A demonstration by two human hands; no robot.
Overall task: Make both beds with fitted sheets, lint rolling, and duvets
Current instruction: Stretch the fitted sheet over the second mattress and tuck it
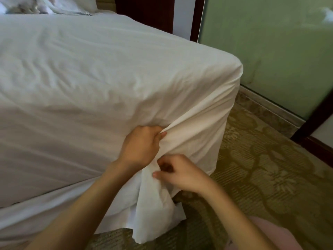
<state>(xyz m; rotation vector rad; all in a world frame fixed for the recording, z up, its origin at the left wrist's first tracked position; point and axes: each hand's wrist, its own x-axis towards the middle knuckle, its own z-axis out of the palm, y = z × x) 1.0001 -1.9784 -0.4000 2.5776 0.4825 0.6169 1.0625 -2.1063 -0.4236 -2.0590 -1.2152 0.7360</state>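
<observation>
Working the fitted sheet [108, 78] at the near corner of the bed [54, 159], right on the mattress edge. Gripping a bunched fold of it with the left hand [140, 147], fingers curled tight round the cloth at the top of that corner. Pinching the same hanging cloth with the right hand [182, 174], just below and beside the left, with thumb and fingers closed on a pleat. Looking out from that corner: spread white over the whole top, lightly creased, and draped down over the far right corner as well. Not tucked here yet, though. Hanging loose below the corner in a long flap [153, 213], down to the patterned carpet [261, 177], and lying slack along the side to the left of the corner too. Judging it as early going: laid on, gathered at the corner, not yet tucked under. Seeing no lint roller anywhere round the corner, and no duvet spread over the top; only a rumpled heap of white bedding [45, 4] far off at the head end, too blurred to call pillow or duvet. Seeing nothing of a second bed, so counting that one as unknown. Leaving, by this reckoning, the tuck, the rolling, the duvet, and quite possibly all of bed two.
</observation>
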